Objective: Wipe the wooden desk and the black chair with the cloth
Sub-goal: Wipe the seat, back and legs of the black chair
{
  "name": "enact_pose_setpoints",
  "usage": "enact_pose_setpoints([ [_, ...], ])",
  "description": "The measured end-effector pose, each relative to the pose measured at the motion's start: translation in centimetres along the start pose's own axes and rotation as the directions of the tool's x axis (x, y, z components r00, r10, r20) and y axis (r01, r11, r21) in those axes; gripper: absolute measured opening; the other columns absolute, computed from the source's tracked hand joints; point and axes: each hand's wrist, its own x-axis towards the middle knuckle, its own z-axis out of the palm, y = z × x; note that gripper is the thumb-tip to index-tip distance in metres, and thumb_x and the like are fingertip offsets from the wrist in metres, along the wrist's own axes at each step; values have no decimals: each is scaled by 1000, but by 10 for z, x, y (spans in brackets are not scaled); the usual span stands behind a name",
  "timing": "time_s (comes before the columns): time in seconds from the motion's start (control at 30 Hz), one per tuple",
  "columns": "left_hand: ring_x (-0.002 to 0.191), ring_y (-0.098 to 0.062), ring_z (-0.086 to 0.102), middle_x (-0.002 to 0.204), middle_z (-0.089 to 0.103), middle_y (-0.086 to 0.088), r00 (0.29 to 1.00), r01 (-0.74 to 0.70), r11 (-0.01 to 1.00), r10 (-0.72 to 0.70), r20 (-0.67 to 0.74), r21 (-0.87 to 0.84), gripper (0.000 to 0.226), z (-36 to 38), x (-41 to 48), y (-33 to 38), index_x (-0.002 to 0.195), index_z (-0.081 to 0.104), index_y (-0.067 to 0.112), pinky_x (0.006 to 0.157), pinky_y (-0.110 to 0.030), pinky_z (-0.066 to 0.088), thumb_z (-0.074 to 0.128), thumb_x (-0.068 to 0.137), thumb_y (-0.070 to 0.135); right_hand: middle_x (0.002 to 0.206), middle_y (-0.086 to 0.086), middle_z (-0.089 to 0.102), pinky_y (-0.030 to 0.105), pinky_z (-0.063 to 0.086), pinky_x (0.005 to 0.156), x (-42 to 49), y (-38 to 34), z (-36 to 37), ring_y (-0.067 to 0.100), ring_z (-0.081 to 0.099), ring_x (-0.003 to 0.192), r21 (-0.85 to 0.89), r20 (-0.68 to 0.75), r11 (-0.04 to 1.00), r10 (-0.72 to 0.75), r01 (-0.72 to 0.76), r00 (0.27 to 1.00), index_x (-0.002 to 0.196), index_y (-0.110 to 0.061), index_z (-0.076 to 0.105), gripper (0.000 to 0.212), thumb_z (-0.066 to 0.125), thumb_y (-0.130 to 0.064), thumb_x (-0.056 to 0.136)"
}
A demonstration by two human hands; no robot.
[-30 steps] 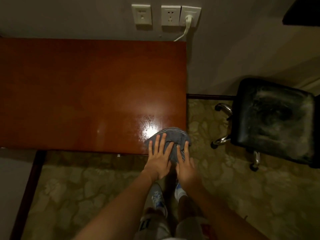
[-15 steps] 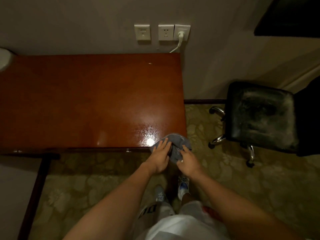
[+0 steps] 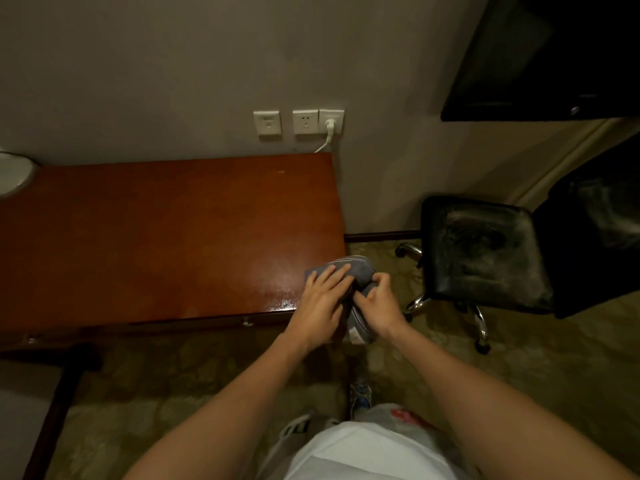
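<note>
The grey cloth (image 3: 358,270) sits at the near right corner of the reddish wooden desk (image 3: 173,237), partly hanging off the edge. My left hand (image 3: 320,303) lies on the cloth with its fingers spread flat over it. My right hand (image 3: 377,303) pinches the cloth's right side, fingers curled around a fold. The black chair (image 3: 481,251) stands to the right of the desk, its worn seat facing up, apart from both hands.
A white round object (image 3: 14,174) sits at the desk's far left edge. Wall sockets (image 3: 299,123) with a white plug and cable are above the desk. A dark cabinet (image 3: 547,57) hangs at upper right. Patterned carpet covers the floor around the chair's chrome legs.
Both hands went from lying flat on the cloth to gathering it at the desk corner; my right hand now curls around it. The view has pulled back and up.
</note>
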Motion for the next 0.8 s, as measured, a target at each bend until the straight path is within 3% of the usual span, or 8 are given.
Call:
enact_pose_setpoints([
  [0.1, 154, -21, 9, 166, 19, 7, 995, -89, 989, 95, -43, 119, 68, -7, 6, 13, 154, 35, 23, 122, -60, -2, 55, 92, 5, 77, -7, 58, 35, 45, 73, -8, -6, -23, 13, 57, 73, -7, -126, 997, -82, 81, 989, 106, -20, 52, 5, 53, -20, 101],
  [0.2, 155, -20, -1, 166, 13, 12, 992, -109, 977, 118, -40, 180, 70, -11, 14, 26, 153, 35, 28, 114, -69, -12, 56, 91, 4, 94, -7, 63, 38, 35, 97, -8, -7, -48, 16, 55, 99, -232, -228, 969, -134, 80, 964, 112, -26, 60, 17, 45, -28, 104],
  [0.3, 154, -22, -15, 168, 3, 11, 993, -109, 967, 116, -15, 231, 73, -9, 25, 43, 153, 34, 29, 109, -70, -16, 60, 89, 3, 113, 3, 63, 42, 29, 104, -4, -9, -77, 25, 47, 116, -328, -323, 943, -170, 58, 931, 111, -20, 65, 23, 46, -29, 103],
  [0.47, 153, -34, -5, 164, -6, -9, 998, 14, 998, -10, -60, 55, 70, 12, 45, 75, 138, 32, 10, 118, -69, 9, 62, 77, -6, 102, 5, 48, 38, 40, 90, 0, -9, -127, 23, 50, 95, 63, -386, 988, -103, 137, 917, 71, -11, 52, 29, 50, -23, 97],
  [0.53, 152, -40, 0, 162, -6, -14, 998, 14, 1000, -13, -56, 7, 65, 25, 55, 84, 133, 34, 7, 118, -59, 23, 65, 77, -1, 100, 2, 49, 36, 44, 83, 2, -6, -145, 19, 53, 86, 186, -393, 974, -45, 127, 919, 71, -11, 53, 30, 50, -23, 98],
  [0.63, 150, -40, 9, 160, -7, -17, 993, 111, 985, -106, 44, -129, 67, 55, 77, 109, 134, 31, 3, 116, -41, 32, 69, 79, 5, 72, 3, 43, 36, 35, 65, 5, 3, -179, 18, 43, 65, 361, -414, 925, 46, 117, 909, 66, -15, 42, 34, 44, -24, 99],
  [0.7, 150, -41, 11, 158, -2, -14, 986, 144, 978, -128, 108, -153, 78, 77, 90, 125, 140, 24, 4, 115, -40, 34, 72, 78, 7, 66, 5, 40, 36, 32, 61, 9, 10, -201, 20, 40, 63, 445, -405, 890, 102, 99, 909, 68, -15, 40, 32, 42, -25, 99],
  [0.8, 149, -41, 15, 159, -4, -12, 972, 158, 978, -130, 197, -135, 104, 110, 117, 160, 151, 12, 6, 115, -48, 35, 81, 73, 13, 71, 6, 51, 35, 43, 62, 20, 23, -238, 22, 53, 67, 571, -325, 821, 200, 23, 924, 77, -13, 48, 27, 44, -33, 94],
])
